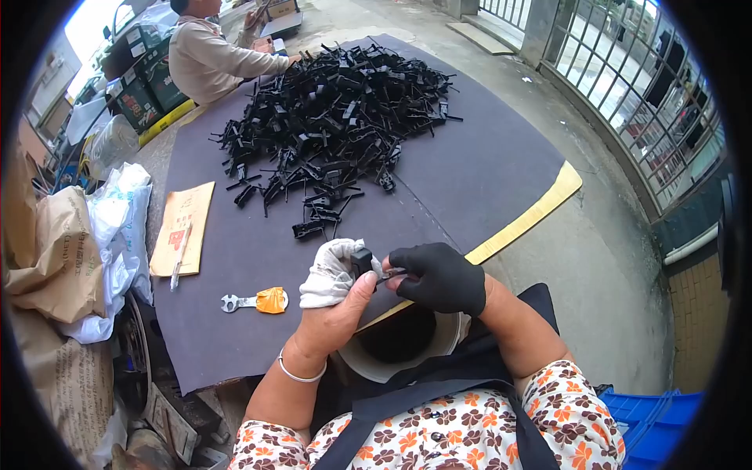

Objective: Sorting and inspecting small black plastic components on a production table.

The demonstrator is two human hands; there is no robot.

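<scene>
I had a dark grey tabletop point(486, 153), black parts point(337, 113) heaped toward its far side. Nearer left I saw a tan envelope point(194, 215), slim pale stick point(181, 252) partly on it, plus an orange-wrapped wrench point(268, 301).

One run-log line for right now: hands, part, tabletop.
Left hand: holds black part | Right hand: black-gloved, close at part | Tabletop: heap of black parts beyond, tape-wrapped wrench and envelope at left

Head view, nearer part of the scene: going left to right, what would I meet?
Brown paper sack, tan envelope, orange-wrapped wrench, left hand, black-gloved right hand, blue plastic crate.
</scene>
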